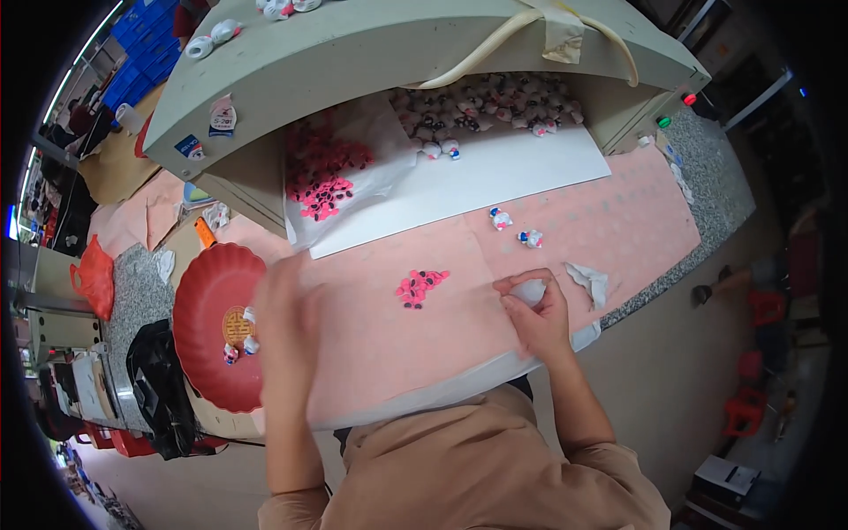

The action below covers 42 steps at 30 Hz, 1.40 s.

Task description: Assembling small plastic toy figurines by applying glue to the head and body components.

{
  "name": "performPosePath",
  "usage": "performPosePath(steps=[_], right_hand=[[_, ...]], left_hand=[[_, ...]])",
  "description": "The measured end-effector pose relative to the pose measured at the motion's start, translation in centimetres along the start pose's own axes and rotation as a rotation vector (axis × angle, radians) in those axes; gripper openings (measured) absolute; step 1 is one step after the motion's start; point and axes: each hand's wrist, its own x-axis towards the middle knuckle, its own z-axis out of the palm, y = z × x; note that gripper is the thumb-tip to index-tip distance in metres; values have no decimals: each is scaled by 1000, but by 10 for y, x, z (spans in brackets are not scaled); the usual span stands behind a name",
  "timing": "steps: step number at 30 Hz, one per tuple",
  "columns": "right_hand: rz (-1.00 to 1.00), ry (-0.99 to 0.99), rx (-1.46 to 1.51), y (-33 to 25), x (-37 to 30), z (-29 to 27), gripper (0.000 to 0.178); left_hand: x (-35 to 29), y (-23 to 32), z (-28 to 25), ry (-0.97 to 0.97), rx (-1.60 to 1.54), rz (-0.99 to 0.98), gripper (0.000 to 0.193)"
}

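My right hand (pixel 546 320) is above the pink table cover, its thumb and fingers curled around a smooth white piece (pixel 530 292) whose kind I cannot make out. My left hand (pixel 291 296) is smeared by motion beside the right rim of a red scalloped tray (pixel 205 291); whether it holds anything does not show. A few small white figurines (pixel 231 353) lie in that tray. Between my hands sits a small pile of pink and black pieces (pixel 419 288). Two white-and-blue figurines (pixel 530 238) rest beyond my right hand, near a crumpled white tissue (pixel 588 283).
A grey-green metal hood (pixel 353 53) arches over a white board (pixel 477 190), with many figurines (pixel 477 106) inside. At its left, a plastic bag (pixel 380 150) bears more pink pieces (pixel 327 177). A black bag (pixel 159 389) and a red plastic bag (pixel 94 276) are at the left.
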Motion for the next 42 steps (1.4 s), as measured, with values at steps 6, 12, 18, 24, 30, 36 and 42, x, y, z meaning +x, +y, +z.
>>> performPosePath(steps=[6,12,18,24,30,36,42], right_hand=[[-103,84,16,10,-1,-12,24],[-173,139,198,13,-4,-9,24],[-241,173,121,18,2,0,34],[-250,233,270,20,0,34,37],[-390,29,-67,13,-4,76,26],[-575,-65,-297,13,-2,78,30],[-657,-95,-334,14,-2,83,36]], left_hand=[[68,64,151,-354,-542,457,38],[73,65,175,-520,-344,436,26],[51,36,149,-358,-375,448,22],[-1,20,83,-471,-1210,-550,33],[-51,-2,64,-216,-1323,-738,43],[-63,-6,81,-163,-1017,-493,47],[-63,-8,80,-192,-995,-503,46]])
